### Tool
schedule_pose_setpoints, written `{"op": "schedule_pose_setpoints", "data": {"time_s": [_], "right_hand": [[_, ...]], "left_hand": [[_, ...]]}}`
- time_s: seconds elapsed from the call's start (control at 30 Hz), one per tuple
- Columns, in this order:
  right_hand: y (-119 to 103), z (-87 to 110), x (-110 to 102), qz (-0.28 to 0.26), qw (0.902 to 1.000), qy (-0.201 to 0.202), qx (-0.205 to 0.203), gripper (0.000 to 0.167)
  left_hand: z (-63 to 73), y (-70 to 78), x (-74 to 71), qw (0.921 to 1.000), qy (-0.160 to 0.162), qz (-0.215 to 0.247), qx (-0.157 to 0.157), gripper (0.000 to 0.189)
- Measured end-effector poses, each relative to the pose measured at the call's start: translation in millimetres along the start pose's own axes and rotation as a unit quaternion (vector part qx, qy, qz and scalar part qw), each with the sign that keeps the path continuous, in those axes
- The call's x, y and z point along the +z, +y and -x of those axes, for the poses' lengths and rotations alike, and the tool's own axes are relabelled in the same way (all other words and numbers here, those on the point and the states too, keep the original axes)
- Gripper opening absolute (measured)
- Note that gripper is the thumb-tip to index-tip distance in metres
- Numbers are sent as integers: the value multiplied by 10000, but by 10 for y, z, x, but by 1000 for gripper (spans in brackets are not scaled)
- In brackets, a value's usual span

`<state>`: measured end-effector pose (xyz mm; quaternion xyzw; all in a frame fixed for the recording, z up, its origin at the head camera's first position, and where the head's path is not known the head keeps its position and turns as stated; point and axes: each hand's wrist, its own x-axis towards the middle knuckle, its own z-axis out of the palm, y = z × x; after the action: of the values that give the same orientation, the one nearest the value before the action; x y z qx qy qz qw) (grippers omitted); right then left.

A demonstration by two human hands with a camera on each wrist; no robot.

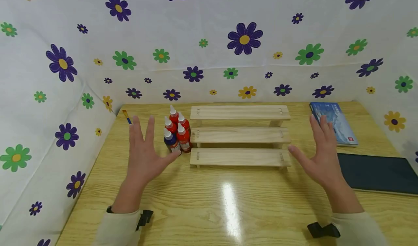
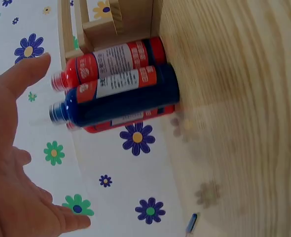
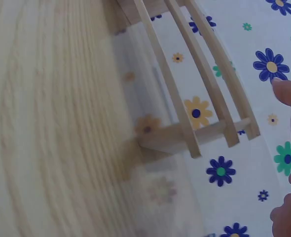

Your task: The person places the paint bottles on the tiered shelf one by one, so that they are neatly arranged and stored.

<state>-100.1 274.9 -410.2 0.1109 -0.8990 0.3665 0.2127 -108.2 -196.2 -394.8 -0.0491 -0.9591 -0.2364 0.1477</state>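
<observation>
My left hand (image 1: 143, 162) hangs over the table with its fingers spread and nothing in it. Its thumb points toward a cluster of squeeze bottles, several red (image 1: 184, 138) and one dark blue (image 1: 171, 141), all with white nozzle caps. The left wrist view shows the blue bottle (image 2: 126, 96) in front of the red ones. To the right of the bottles stands a three-step wooden rack (image 1: 240, 156) with bare shelves. On the rack's other side my right hand (image 1: 321, 159) is held up, fingers spread, holding nothing. Its thumb tip overlaps the end of the lowest shelf in the head view.
A paintbrush (image 1: 126, 116) lies at the back left of the wooden table (image 1: 196, 206). At the back right is a blue book (image 1: 336, 122), with a dark flat board (image 1: 380, 171) nearer me. A flower-patterned white cloth (image 1: 209, 28) encloses the back and sides.
</observation>
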Motion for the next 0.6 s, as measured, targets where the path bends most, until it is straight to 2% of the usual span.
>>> {"op": "schedule_pose_setpoints", "data": {"time_s": [0.1,0.17,0.27,0.37,0.4,0.47,0.53,0.6], "right_hand": [[-24,26,70,-850,9955,-51,403,82],[-36,42,122,-1474,9867,-93,680,76],[-43,62,197,-2593,9596,-69,1087,66],[-32,78,273,-3445,9294,24,1328,60],[-24,80,297,-3658,9206,51,1364,59],[-5,82,342,-3906,9097,55,1412,58],[14,82,380,-4022,9043,50,1431,57],[43,81,413,-4056,9025,25,1450,56]], "left_hand": [[-6,45,48,9965,186,810,45,116],[-10,72,83,9912,356,1273,83,111],[-14,103,136,9802,564,1900,1,100],[-5,127,163,9627,605,2609,-392,86],[-5,132,169,9558,588,2827,-558,81],[-13,139,173,9422,517,3200,-845,72],[-29,137,177,9313,413,3471,-1021,63],[-46,126,185,9262,302,3591,-1108,57]]}}
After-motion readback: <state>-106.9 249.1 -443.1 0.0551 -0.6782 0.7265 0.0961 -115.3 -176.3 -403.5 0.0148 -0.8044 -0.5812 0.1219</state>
